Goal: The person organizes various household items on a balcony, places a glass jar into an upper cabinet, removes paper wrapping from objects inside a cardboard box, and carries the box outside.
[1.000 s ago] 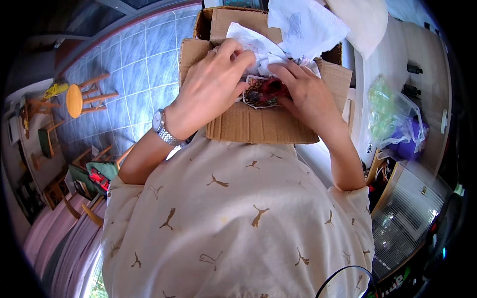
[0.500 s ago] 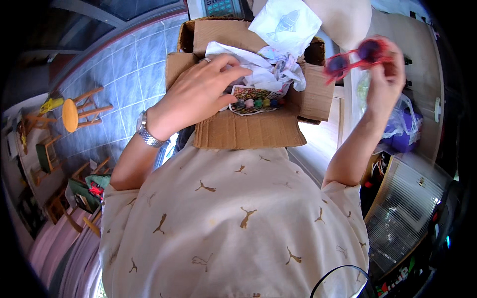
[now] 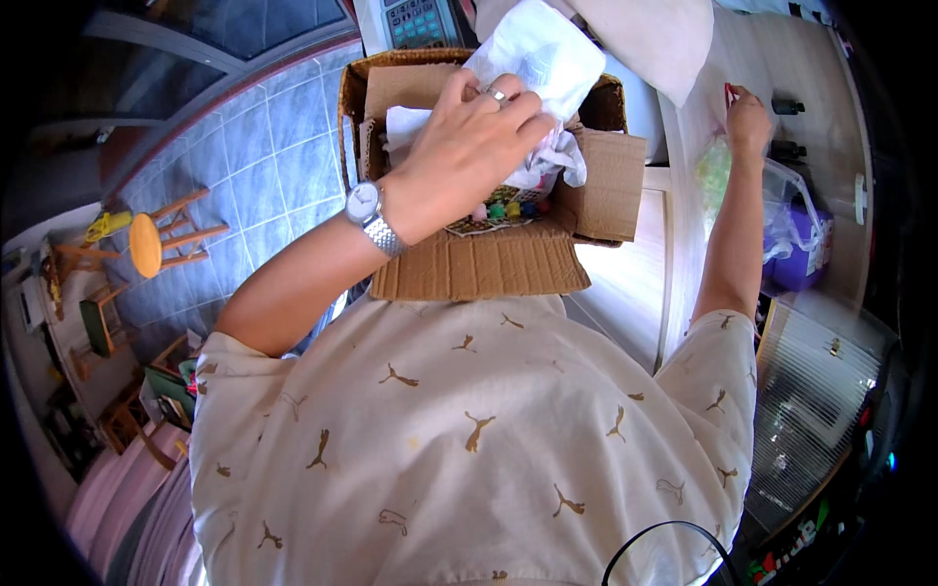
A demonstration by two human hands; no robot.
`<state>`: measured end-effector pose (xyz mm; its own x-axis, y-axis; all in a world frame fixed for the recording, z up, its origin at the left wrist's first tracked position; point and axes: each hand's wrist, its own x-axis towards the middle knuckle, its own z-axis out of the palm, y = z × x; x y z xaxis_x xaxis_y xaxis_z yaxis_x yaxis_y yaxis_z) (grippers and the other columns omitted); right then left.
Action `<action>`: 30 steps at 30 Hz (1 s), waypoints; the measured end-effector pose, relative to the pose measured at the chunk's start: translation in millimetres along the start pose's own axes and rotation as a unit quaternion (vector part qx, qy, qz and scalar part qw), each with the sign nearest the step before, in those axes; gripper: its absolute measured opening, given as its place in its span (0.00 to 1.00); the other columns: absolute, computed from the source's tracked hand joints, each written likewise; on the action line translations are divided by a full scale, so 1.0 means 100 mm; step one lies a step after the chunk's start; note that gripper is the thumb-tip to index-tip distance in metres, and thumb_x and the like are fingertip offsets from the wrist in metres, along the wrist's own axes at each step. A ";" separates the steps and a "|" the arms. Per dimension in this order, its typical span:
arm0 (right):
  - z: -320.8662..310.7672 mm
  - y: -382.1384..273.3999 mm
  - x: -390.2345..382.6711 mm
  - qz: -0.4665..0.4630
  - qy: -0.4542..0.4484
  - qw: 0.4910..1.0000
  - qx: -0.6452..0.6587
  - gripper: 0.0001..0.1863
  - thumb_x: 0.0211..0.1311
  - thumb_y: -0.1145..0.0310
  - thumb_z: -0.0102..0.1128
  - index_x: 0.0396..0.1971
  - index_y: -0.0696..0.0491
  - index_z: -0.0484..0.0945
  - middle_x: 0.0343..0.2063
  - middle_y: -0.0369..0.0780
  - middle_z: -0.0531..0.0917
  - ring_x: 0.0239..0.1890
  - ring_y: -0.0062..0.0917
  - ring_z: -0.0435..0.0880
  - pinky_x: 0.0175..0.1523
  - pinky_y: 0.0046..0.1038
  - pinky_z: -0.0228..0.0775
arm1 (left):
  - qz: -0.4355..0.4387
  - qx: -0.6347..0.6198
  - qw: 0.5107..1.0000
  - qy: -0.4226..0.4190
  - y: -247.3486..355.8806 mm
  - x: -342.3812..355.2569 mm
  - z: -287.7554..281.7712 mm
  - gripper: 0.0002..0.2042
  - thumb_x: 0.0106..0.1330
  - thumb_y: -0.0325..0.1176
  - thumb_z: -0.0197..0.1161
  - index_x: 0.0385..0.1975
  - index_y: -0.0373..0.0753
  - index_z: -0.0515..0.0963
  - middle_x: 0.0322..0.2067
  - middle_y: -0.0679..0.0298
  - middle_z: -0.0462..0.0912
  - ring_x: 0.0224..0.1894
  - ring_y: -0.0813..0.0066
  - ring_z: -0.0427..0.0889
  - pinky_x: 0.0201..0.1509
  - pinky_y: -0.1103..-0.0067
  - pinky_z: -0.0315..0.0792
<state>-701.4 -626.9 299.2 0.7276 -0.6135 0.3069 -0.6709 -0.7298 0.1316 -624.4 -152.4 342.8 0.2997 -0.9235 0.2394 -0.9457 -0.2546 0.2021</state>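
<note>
My left hand (image 3: 481, 151), with a ring and a steel wristwatch, reaches over an open cardboard box (image 3: 479, 269). Its fingers are curled on the lower edge of a white sheet (image 3: 547, 63) with a faint fish drawing. Crumpled white wrapping (image 3: 559, 161) lies in the box beside that hand. Below it show small coloured pieces (image 3: 513, 209) on a patterned packet, partly covered by my wrist. Out to the right, my right hand (image 3: 748, 122) is closed on red sunglasses (image 3: 729, 96) over a pale surface; the hand hides most of them.
A wicker basket (image 3: 349, 127) surrounds the box. Behind it are a device with keys (image 3: 420, 24) and a pale cushion (image 3: 650, 39). To the right stand a purple container (image 3: 806, 244) in a clear plastic bag and a ribbed panel (image 3: 816, 391). A wooden stool (image 3: 146, 244) stands on the left.
My right hand has carried the red sunglasses farther out over the pale surface. My left hand has moved right across the box onto the white sheet, which has shifted and tilted.
</note>
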 end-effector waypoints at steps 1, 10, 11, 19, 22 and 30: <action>0.02 0.00 -0.01 0.001 -0.018 1.000 -0.002 0.17 0.61 0.66 0.46 0.46 0.38 0.79 0.41 0.48 0.81 0.45 0.44 0.80 0.51 0.40 0.71 | 0.007 0.014 1.000 0.010 -0.01 0.01 0.00 0.25 0.43 0.25 0.66 0.47 0.44 0.75 0.47 0.63 0.76 0.52 0.65 0.71 0.55 0.65 0.61; -0.90 -0.70 -0.25 -0.111 0.159 0.973 0.128 0.15 0.57 0.65 0.61 0.45 0.44 0.80 0.41 0.43 0.82 0.40 0.34 0.83 0.45 0.33 0.74 | -0.021 -0.213 0.950 -0.228 0.06 -0.34 -0.24 0.08 0.46 0.31 0.61 0.27 0.38 0.78 0.30 0.54 0.80 0.40 0.54 0.77 0.49 0.64 0.67; -1.14 -0.96 -0.44 -0.150 0.137 0.948 0.245 0.15 0.55 0.67 0.63 0.45 0.46 0.80 0.41 0.42 0.82 0.38 0.32 0.83 0.44 0.31 0.74 | -0.045 -0.243 0.899 -0.362 0.04 -0.33 -0.30 0.10 0.47 0.33 0.61 0.29 0.37 0.77 0.28 0.53 0.80 0.37 0.52 0.78 0.45 0.64 0.69; -1.59 -2.17 -2.14 -0.446 -0.397 0.720 0.354 0.46 0.50 0.41 0.63 0.63 0.52 0.58 0.58 0.56 0.66 0.60 0.51 0.65 0.64 0.42 0.58 | -0.054 -0.359 0.880 -0.305 -0.01 -0.47 -0.32 0.15 0.51 0.39 0.65 0.35 0.39 0.74 0.23 0.56 0.78 0.28 0.55 0.78 0.33 0.68 0.71; -1.59 -2.18 -2.26 -0.448 -0.370 0.740 0.337 0.43 0.50 0.47 0.65 0.62 0.53 0.59 0.55 0.55 0.69 0.57 0.51 0.68 0.63 0.42 0.59 | -0.152 -0.409 0.822 -0.366 -0.14 -0.52 -0.48 0.21 0.51 0.44 0.69 0.40 0.39 0.73 0.27 0.62 0.74 0.33 0.64 0.77 0.38 0.73 0.70; -1.70 -2.38 -2.50 -0.404 -0.249 0.795 0.377 0.26 0.44 0.65 0.65 0.48 0.49 0.72 0.36 0.41 0.77 0.34 0.34 0.79 0.32 0.32 0.76 | -0.149 -0.332 0.892 -0.267 -0.14 -0.70 -0.33 0.51 0.40 0.48 0.77 0.68 0.49 0.54 0.59 0.48 0.60 0.63 0.46 0.60 0.65 0.66 0.60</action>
<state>-747.5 -248.3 351.8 0.9700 0.2415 -0.0269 0.1848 -0.8049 -0.5639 -627.5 -74.8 354.6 0.2550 -0.8933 -0.3701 -0.4975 -0.4494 0.7420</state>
